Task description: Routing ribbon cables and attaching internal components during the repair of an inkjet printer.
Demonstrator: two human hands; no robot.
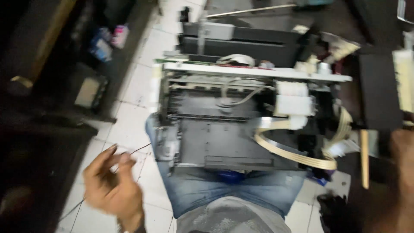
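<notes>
An opened printer chassis (224, 138) rests on my lap, with its white carriage (293, 103) and a loop of pale flat ribbon cable (289, 151) exposed. My left hand (113, 185) hovers to the left of the chassis over the tiled floor, fingers pinched together on a thin dark wire (138, 150). My right hand (403, 151) sits at the right edge, blurred, beside a black panel (379, 95); what it holds is unclear.
Black printer covers (241, 41) lie beyond the chassis. Dark furniture (39, 142) lines the left side, with small ink bottles (110, 39) on it. A pale stick (365, 159) stands by the right side. White floor tiles (129, 125) show between.
</notes>
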